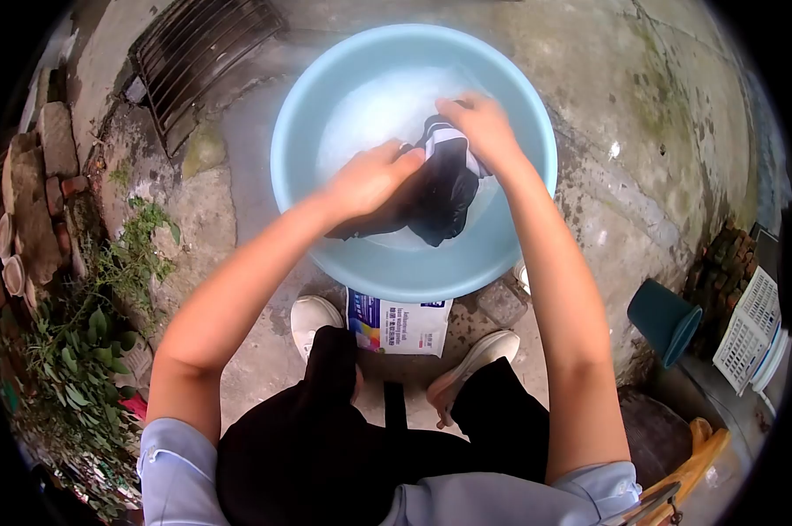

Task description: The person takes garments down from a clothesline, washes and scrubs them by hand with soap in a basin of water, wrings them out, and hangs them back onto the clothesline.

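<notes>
A wet black garment with white stripes is bunched up inside a large light-blue basin; its exact kind does not show. My left hand is closed on its left side, thumb pointing toward the striped edge. At the upper right of the cloth, my right hand grips the striped part near its top. Whitish, sudsy water lies in the basin below the hands. The dark cloth hangs between both hands and trails down to the left, partly under my left forearm.
A washing powder bag lies between my shoes, against the basin's near side. A metal grate is at upper left, with leafy plants and bricks along the left. A dark teal bucket and white plastic basket stand right.
</notes>
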`<action>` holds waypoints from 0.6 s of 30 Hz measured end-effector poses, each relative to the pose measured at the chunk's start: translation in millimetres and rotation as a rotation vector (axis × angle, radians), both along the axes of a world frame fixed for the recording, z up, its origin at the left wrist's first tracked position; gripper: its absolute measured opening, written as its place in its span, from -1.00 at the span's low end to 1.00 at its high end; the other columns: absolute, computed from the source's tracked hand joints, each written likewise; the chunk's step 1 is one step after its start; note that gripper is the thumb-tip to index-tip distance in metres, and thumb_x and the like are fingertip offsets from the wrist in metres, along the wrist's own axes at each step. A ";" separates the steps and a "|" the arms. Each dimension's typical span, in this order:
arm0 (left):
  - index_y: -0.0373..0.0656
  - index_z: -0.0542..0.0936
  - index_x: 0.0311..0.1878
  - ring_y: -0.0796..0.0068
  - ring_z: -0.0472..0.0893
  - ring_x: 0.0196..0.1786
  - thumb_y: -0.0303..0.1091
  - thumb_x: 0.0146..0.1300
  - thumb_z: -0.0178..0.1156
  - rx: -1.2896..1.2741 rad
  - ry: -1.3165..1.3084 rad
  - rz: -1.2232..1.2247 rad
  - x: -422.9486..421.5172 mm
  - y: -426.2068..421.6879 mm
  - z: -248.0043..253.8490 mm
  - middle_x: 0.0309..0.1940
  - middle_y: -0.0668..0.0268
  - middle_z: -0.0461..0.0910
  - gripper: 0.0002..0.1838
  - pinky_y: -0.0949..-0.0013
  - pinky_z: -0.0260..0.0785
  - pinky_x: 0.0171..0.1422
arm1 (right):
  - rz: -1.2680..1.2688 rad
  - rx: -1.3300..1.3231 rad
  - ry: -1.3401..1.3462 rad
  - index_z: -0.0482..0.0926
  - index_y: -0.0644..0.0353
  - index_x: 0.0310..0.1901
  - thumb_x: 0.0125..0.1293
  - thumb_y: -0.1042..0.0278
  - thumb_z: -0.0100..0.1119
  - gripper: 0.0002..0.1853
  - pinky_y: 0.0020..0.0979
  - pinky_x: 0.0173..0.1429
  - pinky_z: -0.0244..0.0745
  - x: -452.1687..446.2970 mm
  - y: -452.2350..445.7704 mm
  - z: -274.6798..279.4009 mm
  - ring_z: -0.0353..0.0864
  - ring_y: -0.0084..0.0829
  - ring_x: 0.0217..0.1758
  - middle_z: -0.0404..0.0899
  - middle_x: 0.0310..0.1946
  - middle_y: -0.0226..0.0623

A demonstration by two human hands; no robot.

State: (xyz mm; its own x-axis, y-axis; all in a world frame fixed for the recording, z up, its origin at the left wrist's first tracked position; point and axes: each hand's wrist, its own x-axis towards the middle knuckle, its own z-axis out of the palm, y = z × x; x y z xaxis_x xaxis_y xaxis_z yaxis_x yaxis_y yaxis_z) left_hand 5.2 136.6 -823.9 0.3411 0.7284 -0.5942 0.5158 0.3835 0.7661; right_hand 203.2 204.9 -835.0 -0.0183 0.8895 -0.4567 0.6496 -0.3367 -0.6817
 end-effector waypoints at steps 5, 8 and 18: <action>0.16 0.10 0.55 -0.28 0.36 0.28 0.40 0.19 0.10 0.428 0.773 -0.277 -1.3 -12.3 0.4 0.48 -0.21 -0.02 -0.05 -0.22 0.25 0.30 | 0.276 0.316 -0.368 0.32 0.22 0.34 0.29 -0.33 0.06 -0.18 0.01 0.31 0.32 19.2 -31.5 -12.6 0.37 0.04 0.34 0.40 0.27 0.09; 0.31 -0.11 0.59 -0.23 0.26 0.34 0.49 0.07 0.14 0.531 0.924 -0.645 20.0 -39.6 -20.5 0.51 -0.10 -0.02 0.11 -0.52 0.10 0.24 | 0.737 0.153 -0.608 -0.08 0.15 0.54 -0.08 -0.51 0.31 0.30 0.45 0.43 -0.23 1.7 -78.8 -8.0 -0.19 0.25 0.57 -0.15 0.51 0.21; -0.18 0.48 0.22 0.24 0.62 0.03 -0.06 0.26 0.12 -0.357 -0.603 0.732 -25.7 57.2 -49.1 0.06 0.14 0.59 -0.46 0.14 0.50 0.17 | -0.073 0.662 -0.090 0.65 0.14 -0.15 -0.19 0.41 0.43 -0.57 -0.14 0.08 0.44 -14.3 -37.1 -35.0 0.48 -0.07 -0.04 0.52 -0.22 -0.15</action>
